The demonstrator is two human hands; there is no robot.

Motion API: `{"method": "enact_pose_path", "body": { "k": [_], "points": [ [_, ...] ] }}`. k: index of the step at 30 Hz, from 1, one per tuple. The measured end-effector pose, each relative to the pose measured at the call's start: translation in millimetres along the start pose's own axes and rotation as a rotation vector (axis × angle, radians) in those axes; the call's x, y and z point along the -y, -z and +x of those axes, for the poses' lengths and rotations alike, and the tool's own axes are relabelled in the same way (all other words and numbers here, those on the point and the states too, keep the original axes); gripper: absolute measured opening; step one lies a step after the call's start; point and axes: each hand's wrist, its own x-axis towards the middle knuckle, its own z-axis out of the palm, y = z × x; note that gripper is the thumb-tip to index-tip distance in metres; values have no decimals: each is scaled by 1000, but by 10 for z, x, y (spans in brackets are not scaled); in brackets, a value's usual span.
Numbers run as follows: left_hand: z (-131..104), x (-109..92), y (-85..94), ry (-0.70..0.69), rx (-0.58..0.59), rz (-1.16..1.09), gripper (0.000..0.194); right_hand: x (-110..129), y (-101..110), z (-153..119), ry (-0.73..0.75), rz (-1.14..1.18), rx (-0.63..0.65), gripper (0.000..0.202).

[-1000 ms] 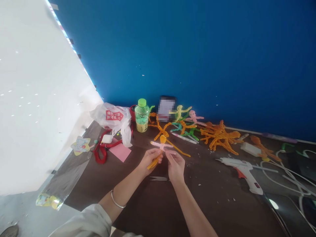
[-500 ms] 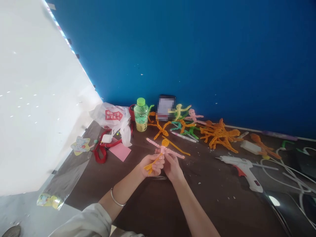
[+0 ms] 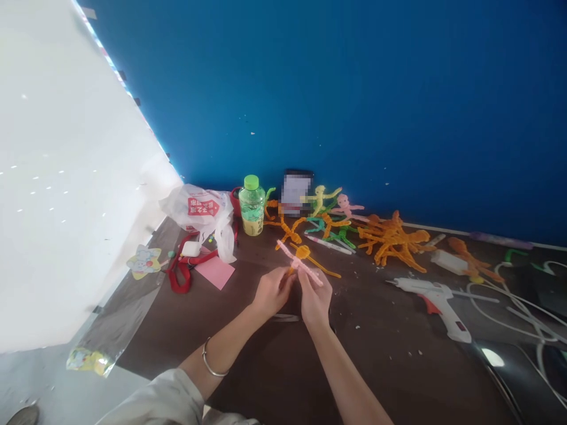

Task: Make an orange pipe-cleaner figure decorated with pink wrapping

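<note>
Between my hands is a pipe-cleaner figure (image 3: 303, 252) with an orange head and pink arms stretched out to both sides. My left hand (image 3: 273, 290) is closed on its lower body, and the orange legs are mostly hidden by the fingers. My right hand (image 3: 316, 298) pinches the figure at the pink part by the chest and right arm. Just behind the figure, a loose orange pipe cleaner (image 3: 326, 270) lies on the dark table (image 3: 376, 366).
Finished figures and an orange pile (image 3: 392, 242) line the wall. A green-capped bottle (image 3: 251, 206), a plastic bag (image 3: 195, 206) and pink paper (image 3: 217, 271) are at left. To the right lie a glue gun (image 3: 436, 304), white cables (image 3: 527, 319) and a marker (image 3: 330, 244).
The figure has turned, so its pink arms slant more steeply and its legs no longer show below my left hand. My left fingers have rolled inward, and my right hand has shifted slightly right.
</note>
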Motion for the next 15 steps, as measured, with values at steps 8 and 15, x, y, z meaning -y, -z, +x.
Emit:
{"method": "enact_pose_path", "body": {
  "k": [8,15],
  "points": [
    [28,10,-7,70,122,25,36,-119,-26,7,-90,257,103,16],
    [63,60,-35,206,146,-287,39,-172,-24,28,-79,350,115,13]
  ]
}}
